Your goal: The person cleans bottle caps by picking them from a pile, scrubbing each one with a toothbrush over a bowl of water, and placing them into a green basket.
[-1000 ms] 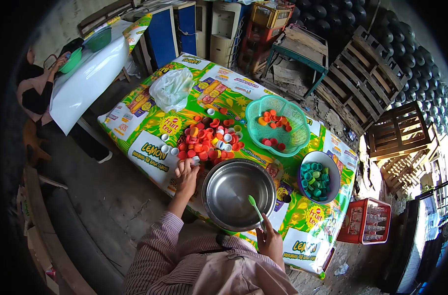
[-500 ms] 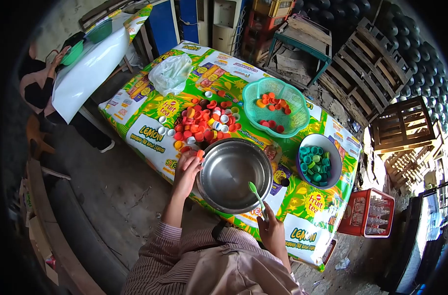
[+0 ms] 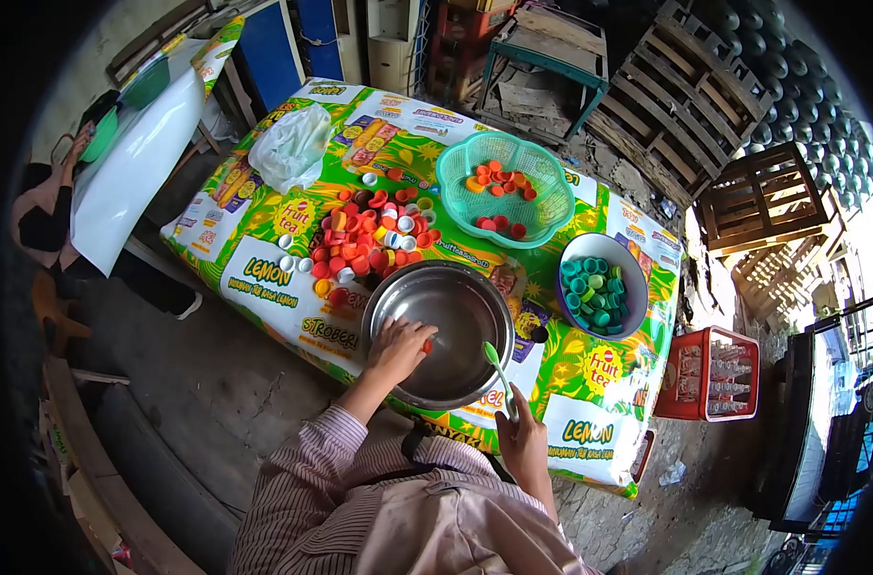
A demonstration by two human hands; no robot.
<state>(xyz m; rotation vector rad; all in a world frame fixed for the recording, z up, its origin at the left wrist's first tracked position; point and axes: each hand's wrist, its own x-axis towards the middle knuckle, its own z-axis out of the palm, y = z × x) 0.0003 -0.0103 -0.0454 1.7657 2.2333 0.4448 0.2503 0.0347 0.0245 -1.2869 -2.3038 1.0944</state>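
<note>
My left hand (image 3: 399, 351) reaches over the near left rim of the steel bowl (image 3: 456, 287), its fingers closed on a red cap (image 3: 427, 346). Low at the bowl's right side, my right hand (image 3: 522, 433) holds a green-tipped brush (image 3: 499, 368), whose tip leans over the rim. Behind the bowl, to the left, a loose pile of red, orange, white and yellow caps (image 3: 365, 235) lies on the patterned tablecloth (image 3: 264, 206). A turquoise basket (image 3: 448, 196) with orange and red caps stands behind the bowl. At the right, a purple-rimmed bowl (image 3: 640, 321) holds teal caps.
A clear plastic bag (image 3: 291, 149) lies at the table's back left. Another person (image 3: 48, 206) stands at a white-covered table (image 3: 135, 163) on the far left. A red crate of bottles (image 3: 707, 374) stands right of the table, with wooden pallets (image 3: 681, 96) behind.
My left hand has moved right and down from the pile's edge into the steel bowl with the red cap. My right hand keeps the brush. The view has shifted slightly.
</note>
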